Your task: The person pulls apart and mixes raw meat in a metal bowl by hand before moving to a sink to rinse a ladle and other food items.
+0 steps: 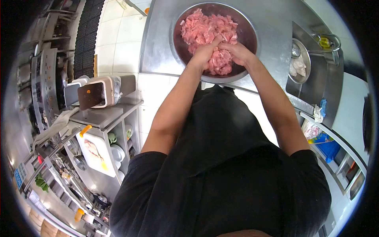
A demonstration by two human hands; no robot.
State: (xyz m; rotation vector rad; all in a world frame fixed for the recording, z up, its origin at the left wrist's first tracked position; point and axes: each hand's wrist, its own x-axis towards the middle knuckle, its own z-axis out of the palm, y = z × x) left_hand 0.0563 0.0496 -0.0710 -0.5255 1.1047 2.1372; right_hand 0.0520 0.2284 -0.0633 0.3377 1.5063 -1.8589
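Observation:
A large steel bowl (251, 43) stands at the front edge of the metal counter (158, 43). Pieces of raw pink meat (201, 25) fill much of it, mostly at its back and left. Both hands are inside the bowl, side by side, with their fingertips sunk in the meat. My left hand (205, 52) is curved around the left side of a clump near the front of the bowl. My right hand (237, 53) curves around the right side of that same clump. Meat hides several fingertips.
To the right is a sink (325, 85) holding a metal basin (307, 75) with pale pieces and a ladle. A cloth (318, 113) hangs at its edge. On the left, plastic bins (106, 89) stand on a steel cart (104, 116), beside a white board (94, 152).

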